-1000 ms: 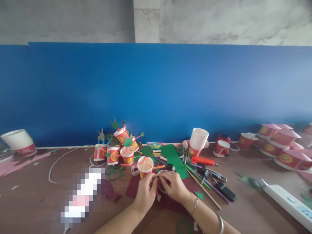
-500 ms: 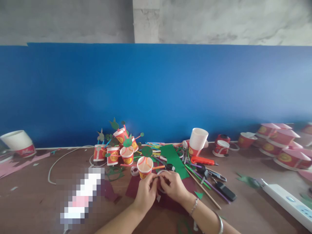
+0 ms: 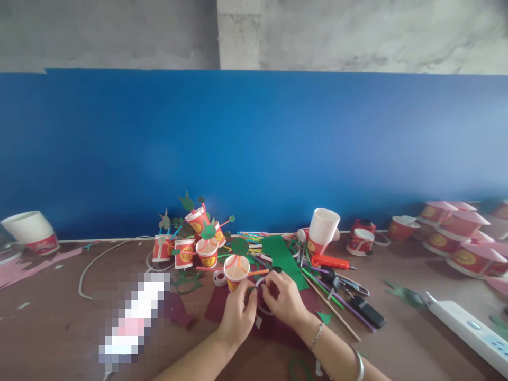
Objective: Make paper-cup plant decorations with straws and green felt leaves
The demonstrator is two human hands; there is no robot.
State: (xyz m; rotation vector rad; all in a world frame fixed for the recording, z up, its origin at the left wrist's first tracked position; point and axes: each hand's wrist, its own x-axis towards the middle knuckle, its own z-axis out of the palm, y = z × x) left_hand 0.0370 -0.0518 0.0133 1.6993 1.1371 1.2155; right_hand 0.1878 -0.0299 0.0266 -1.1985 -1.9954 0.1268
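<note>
In front of me, my left hand (image 3: 240,306) pinches a small dark green piece (image 3: 250,289), perhaps paper, between thumb and fingers. My right hand (image 3: 283,296) is just to the right, its fingers bent closed on a roll of tape (image 3: 260,307), whose pale ring it partly hides. Directly beyond the left hand stands a red and white paper cup (image 3: 237,270). Orange straws stick out of its sides and a dark green paper disc (image 3: 239,246) rises above it. Under the hands is dark red paper (image 3: 216,309).
Decorated paper cups (image 3: 184,253) cluster at back left. Green paper (image 3: 281,259), a stack of white cups (image 3: 323,230), an orange glue gun or cutter (image 3: 331,261), straws and a black key fob (image 3: 368,312) lie rightward. A white power strip (image 3: 468,328) is at far right.
My hands were together at the fingertips and are now slightly apart. The right hand has shifted to the tape roll, and more of its ring shows.
</note>
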